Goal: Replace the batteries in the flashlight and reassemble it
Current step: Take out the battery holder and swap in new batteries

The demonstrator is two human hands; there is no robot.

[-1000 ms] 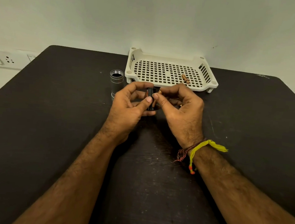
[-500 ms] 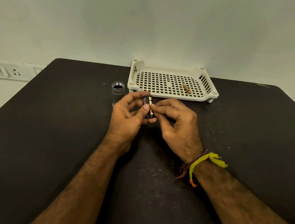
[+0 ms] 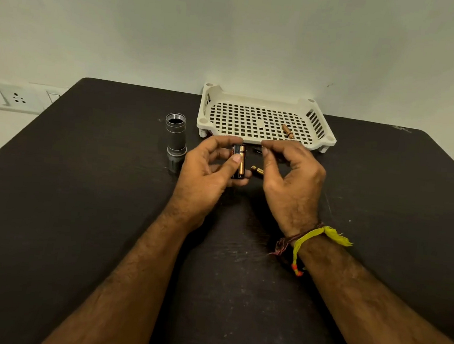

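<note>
My left hand (image 3: 206,175) holds a black battery holder (image 3: 238,162) upright between thumb and fingers; copper-and-black batteries show in it. My right hand (image 3: 290,183) hovers just to its right, fingers curled and apart, holding nothing that I can see. A loose battery (image 3: 257,170) lies on the table between the hands. A small dark part (image 3: 257,150) sits just beyond it. The grey flashlight body (image 3: 175,141) stands upright with its open threaded end up, left of my left hand. Another battery (image 3: 288,131) lies in the white tray (image 3: 253,141).
The white perforated tray stands at the back of the black table (image 3: 79,213), against the wall. A wall socket strip (image 3: 10,98) is at the far left, off the table.
My right hand has let go of the battery holder and drawn away to the right. The left hand keeps hold of it. The camera has tilted, so the scene sits lower.
</note>
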